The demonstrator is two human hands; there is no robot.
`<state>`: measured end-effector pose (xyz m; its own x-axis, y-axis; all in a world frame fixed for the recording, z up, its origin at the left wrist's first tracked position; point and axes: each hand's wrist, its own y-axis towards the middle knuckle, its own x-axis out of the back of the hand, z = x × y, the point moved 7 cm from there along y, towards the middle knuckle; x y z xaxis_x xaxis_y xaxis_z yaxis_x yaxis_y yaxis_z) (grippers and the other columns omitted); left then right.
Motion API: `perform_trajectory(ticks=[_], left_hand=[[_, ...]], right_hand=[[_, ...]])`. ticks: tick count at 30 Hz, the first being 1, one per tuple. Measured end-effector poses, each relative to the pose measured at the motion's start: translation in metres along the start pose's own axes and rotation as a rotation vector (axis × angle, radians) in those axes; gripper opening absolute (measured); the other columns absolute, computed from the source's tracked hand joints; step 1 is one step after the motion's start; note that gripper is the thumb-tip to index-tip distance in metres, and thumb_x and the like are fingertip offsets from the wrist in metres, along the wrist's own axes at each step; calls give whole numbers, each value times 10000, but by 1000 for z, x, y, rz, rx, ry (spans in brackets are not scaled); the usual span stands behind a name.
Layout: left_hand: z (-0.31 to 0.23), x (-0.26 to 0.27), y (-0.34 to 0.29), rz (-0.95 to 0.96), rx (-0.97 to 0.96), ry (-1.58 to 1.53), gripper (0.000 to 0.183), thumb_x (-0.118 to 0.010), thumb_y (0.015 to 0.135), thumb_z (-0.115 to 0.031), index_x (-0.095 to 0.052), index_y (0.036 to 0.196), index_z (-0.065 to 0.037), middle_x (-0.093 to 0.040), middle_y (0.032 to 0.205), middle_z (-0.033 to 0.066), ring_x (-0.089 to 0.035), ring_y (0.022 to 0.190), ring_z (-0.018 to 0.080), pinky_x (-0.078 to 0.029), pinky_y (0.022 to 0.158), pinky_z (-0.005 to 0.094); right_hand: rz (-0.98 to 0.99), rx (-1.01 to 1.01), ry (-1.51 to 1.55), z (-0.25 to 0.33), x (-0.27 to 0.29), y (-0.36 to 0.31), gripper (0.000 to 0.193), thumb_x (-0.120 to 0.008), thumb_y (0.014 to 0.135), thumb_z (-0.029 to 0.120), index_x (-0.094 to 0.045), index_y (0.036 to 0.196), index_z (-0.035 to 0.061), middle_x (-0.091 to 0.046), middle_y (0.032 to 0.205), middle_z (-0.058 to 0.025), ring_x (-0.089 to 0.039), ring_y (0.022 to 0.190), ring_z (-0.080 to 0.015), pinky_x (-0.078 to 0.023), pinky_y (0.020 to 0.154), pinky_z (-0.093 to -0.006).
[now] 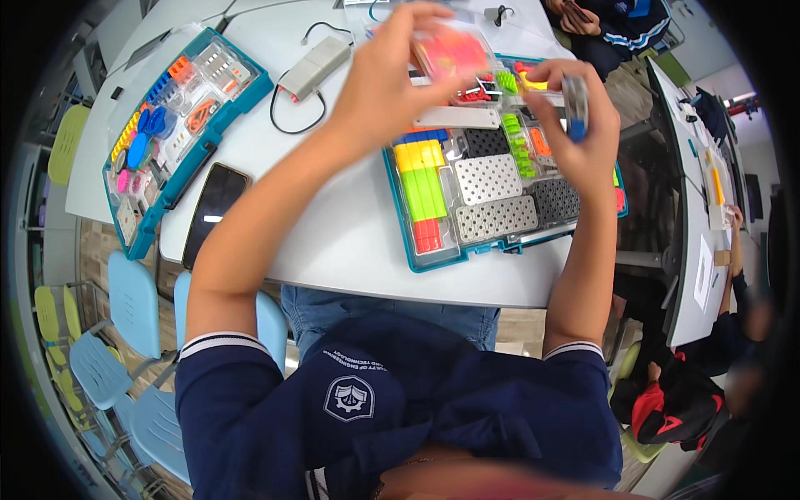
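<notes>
My left hand [387,79] is raised over the far edge of the open teal kit case [442,260]. Its fingers close round a small clear plastic box with pink-red contents [457,52], blurred by motion. Above the case's right side, my right hand [587,133] curls round a small clear and blue piece [575,108] whose kind I cannot make out. Inside the case lie yellow blocks [419,156], lime green blocks [424,194], white perforated plates [487,179] and a row of green pieces [518,146]. A pale flat bar [458,117] crosses the case near my left wrist.
Another teal case [140,237] filled with parts stands open at the left. Beside it lies a black phone [215,208]. A grey box with a black cable [317,68] sits farther back. Blue chairs [133,300] stand at the left; other people sit at the right and far side.
</notes>
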<state>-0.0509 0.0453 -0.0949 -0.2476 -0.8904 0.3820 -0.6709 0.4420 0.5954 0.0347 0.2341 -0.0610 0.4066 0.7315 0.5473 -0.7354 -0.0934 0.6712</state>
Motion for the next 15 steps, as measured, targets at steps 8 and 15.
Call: perform_trajectory(ticks=[8, 15], left_hand=[[-2, -27, -44, 126, 453, -786, 738, -823, 803, 46, -385, 1392, -25, -635, 1304, 199, -666, 1174, 221, -552, 1024, 346], [8, -31, -53, 143, 599, -938, 724, -860, 777, 22, -394, 1330, -19, -647, 1303, 213, -674, 1159, 219, -560, 1006, 354]], right_hand=[[187, 257, -80, 53, -33, -12, 429, -806, 612, 15, -600, 986, 66, -705, 1072, -102, -660, 1015, -318, -476, 877, -422], [150, 443, -187, 61, -39, -18, 242, -732, 717, 111, -624, 921, 33, -696, 1011, -108, -690, 952, -296, -524, 822, -429]])
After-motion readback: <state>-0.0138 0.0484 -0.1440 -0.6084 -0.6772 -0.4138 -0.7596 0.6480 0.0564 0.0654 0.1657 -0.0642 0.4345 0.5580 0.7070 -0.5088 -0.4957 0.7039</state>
